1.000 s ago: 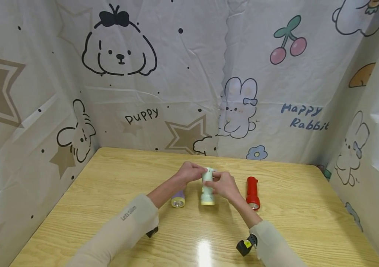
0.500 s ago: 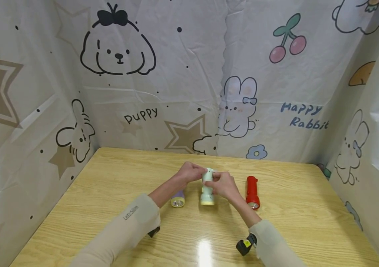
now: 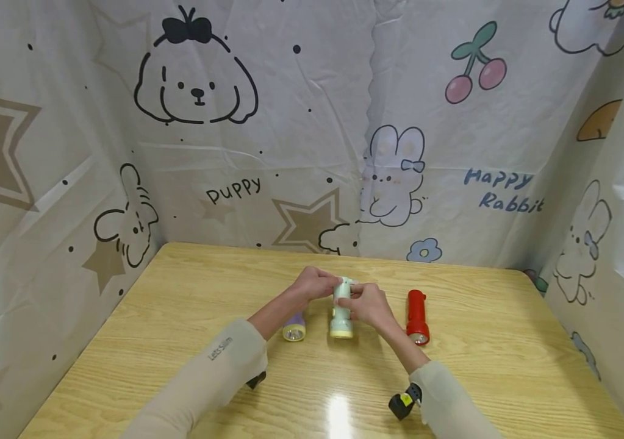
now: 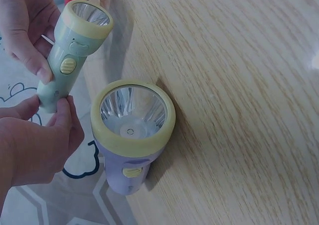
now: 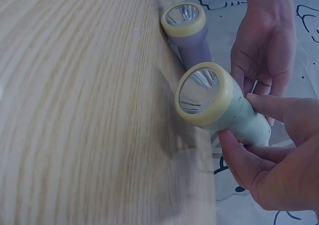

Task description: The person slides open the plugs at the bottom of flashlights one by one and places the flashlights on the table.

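Both hands hold a mint-green flashlight [image 3: 341, 308] with a pale yellow rim, its lens end pointing toward the person. My left hand [image 3: 314, 284] pinches its tail end between thumb and fingers. Around the barrel, from the right side, my right hand [image 3: 371, 303] grips with thumb and fingers. In the left wrist view, a ribbed yellow switch [image 4: 68, 65] shows on the barrel, which both hands leave uncovered. A purple flashlight [image 4: 128, 177] with a yellow rim lies just left of the green one, partly hidden by the left forearm in the head view.
A red flashlight [image 3: 416, 317] lies on the wooden table [image 3: 482, 341] to the right of the right hand. Printed cloth [image 3: 290, 140] hangs behind the table and along both sides. A black wrist camera [image 3: 401, 405] sits on the right wrist.
Both hands keep their hold on the green flashlight in nearly the same place. The left sleeve has shifted slightly to the right.
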### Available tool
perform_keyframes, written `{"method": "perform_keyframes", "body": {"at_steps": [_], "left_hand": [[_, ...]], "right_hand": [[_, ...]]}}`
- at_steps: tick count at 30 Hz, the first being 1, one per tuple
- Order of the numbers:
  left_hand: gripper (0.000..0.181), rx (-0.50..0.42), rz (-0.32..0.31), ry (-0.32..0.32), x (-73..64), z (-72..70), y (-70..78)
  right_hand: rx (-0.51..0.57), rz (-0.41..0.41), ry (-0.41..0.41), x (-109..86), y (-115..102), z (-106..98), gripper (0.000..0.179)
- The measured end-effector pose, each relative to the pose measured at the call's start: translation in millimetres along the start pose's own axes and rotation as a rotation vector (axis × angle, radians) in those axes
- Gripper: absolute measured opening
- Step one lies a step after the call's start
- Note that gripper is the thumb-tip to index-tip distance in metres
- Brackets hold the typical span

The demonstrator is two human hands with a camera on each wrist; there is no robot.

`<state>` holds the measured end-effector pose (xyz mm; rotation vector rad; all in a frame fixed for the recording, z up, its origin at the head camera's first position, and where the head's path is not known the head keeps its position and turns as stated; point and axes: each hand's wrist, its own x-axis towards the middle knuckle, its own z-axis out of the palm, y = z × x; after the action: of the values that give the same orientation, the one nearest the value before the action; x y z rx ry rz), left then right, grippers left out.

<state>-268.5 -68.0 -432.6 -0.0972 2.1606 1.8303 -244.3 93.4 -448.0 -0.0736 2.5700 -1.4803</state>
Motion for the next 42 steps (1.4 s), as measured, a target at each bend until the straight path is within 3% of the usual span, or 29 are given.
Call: {"method": "perform_keyframes", "body": {"at_steps": [29, 42], "left_hand": [[0.029, 0.043, 0.003, -0.017, 10.2, 4.2, -6.8], [0.031, 0.057, 0.000, 0.029, 15.1, 5.8, -7.8]], "right_hand": [[-0.025, 0.022, 0.020, 1.5, 6, 2, 0.032], [-0.039, 0.025, 0.015, 5.7, 6, 3, 0.034]]}}
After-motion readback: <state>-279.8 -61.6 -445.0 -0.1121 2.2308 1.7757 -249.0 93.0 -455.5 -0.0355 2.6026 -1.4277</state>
